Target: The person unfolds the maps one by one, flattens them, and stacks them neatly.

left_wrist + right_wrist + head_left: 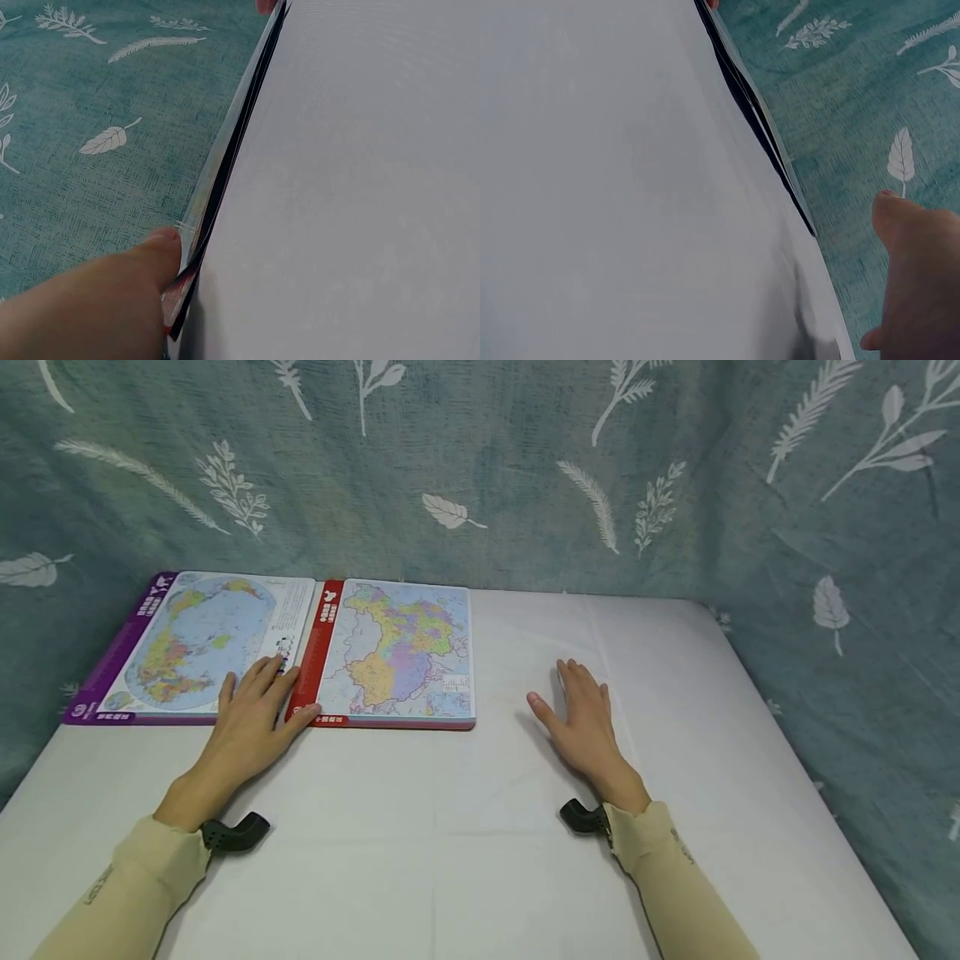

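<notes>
Two map boards lie side by side at the left back of the table in the head view. One is a world map board (206,635) with a purple strip; beside it is a map board (397,652) with a red strip. My left hand (251,714) rests over their meeting edges, fingers spread on the world map and thumb at the red strip's near corner. In the left wrist view, the thumb (157,259) touches the boards' edge (225,172). Holding nothing, my right hand (585,722) is over the white cloth with fingers extended.
A white cloth (405,877) covers the table, whose right edge slants away. Behind and to the right hangs a green leaf-patterned curtain (510,477). Each wrist wears a black camera mount, the left one (238,833) close to the cloth.
</notes>
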Available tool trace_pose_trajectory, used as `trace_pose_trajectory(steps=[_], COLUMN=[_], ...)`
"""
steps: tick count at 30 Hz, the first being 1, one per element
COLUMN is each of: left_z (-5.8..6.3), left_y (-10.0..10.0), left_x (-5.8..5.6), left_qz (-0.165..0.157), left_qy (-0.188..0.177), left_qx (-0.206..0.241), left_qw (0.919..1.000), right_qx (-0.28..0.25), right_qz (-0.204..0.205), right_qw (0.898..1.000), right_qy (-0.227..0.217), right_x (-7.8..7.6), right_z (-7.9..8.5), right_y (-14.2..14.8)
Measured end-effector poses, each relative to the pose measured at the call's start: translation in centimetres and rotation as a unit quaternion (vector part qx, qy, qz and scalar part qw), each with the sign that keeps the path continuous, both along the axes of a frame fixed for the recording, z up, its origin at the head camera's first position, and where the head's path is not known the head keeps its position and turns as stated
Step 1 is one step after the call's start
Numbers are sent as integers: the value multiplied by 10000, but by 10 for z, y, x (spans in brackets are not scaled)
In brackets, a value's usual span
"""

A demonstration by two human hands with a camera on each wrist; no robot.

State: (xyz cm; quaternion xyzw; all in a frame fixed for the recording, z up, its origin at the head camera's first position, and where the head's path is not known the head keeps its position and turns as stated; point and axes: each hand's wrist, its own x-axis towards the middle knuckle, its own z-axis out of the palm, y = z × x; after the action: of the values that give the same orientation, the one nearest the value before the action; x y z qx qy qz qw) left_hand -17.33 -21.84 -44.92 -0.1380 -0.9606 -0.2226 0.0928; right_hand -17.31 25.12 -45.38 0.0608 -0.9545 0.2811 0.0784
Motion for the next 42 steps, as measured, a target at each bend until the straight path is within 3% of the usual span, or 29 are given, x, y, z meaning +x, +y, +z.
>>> trace_pose_trajectory(steps=[10, 26, 38, 42], left_z=[-3, -1, 0, 0], left_y=[0, 0, 3, 3], left_x=[1, -2, 0, -1], left_qz=[22, -53, -252, -116], left_qy=[-6, 109, 28, 327], left_qx=[206, 631, 1304, 1308], left_qw=[9998, 9979, 9911, 9908], right_qx=[303, 268, 696, 747], right_qz=[233, 349, 734, 773], right_qw=[9992, 9990, 9949, 9941], right_qy=[-77, 12, 43, 107], right_x=[3, 8, 12, 14], right_z=[2, 1, 0, 2], right_y=[-40, -80, -96, -97])
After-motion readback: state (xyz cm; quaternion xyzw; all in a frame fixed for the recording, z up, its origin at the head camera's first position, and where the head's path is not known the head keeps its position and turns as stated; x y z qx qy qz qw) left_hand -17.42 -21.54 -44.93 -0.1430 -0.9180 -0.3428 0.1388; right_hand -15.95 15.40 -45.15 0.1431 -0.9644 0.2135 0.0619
